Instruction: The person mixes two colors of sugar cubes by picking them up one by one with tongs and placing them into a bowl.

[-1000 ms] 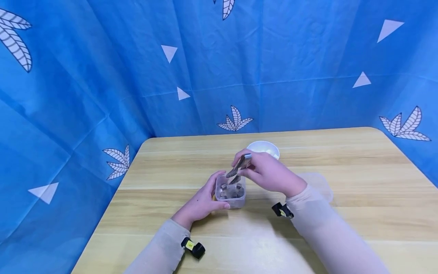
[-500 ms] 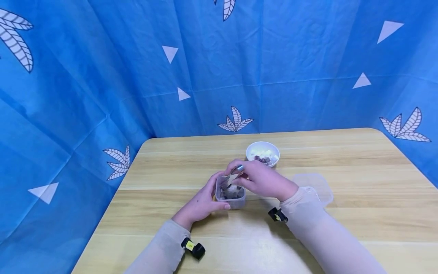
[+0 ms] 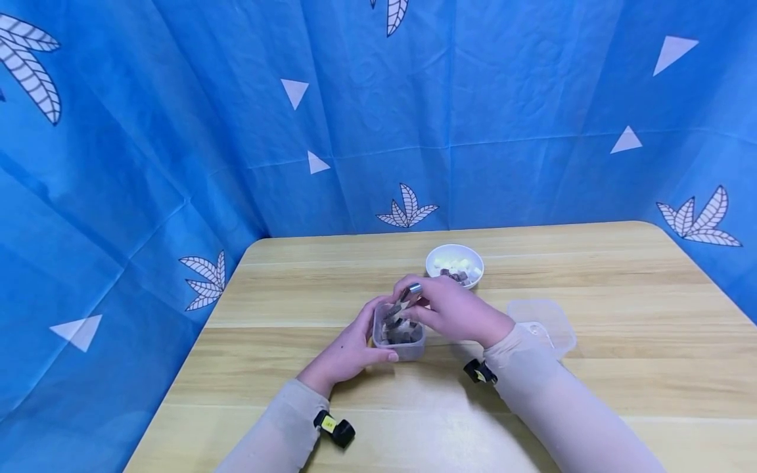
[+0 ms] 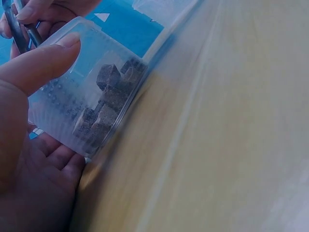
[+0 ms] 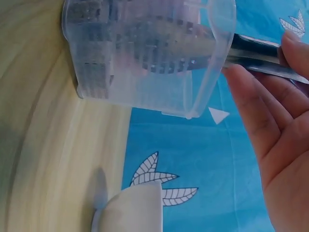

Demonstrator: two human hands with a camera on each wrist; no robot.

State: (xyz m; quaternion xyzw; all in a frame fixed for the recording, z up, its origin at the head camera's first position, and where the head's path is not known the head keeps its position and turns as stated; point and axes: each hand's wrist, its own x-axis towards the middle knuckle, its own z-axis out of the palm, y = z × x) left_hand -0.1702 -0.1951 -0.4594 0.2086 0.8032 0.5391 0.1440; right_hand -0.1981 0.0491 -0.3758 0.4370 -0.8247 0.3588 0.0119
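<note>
My left hand [image 3: 349, 345] grips a small clear plastic box [image 3: 409, 353] on the table, thumb on the near side and fingers on the far side. Several dark brown cubes [image 4: 113, 96] lie at the bottom of the box, seen through its wall in the left wrist view. Metal tongs [image 5: 256, 54] are pinched between the thumb and fingers of my right hand [image 3: 452, 305], just above the box rim. Their perforated ends reach down inside the box. Whether a cube sits between those ends cannot be made out through the cloudy plastic.
Beyond my right hand stands a white bowl [image 3: 454, 249] with white pieces and several brown cubes in it. A clear plastic lid [image 3: 547, 315] lies flat on the wooden table [image 3: 296, 276], partly behind the right sleeve. Blue patterned cloth [image 3: 355, 98] hangs behind the table.
My right hand has lowered the tongs from above the box into it, uncovering the bowl's contents. Over the last half second the tongs have shifted slightly. The left hand and box stay put.
</note>
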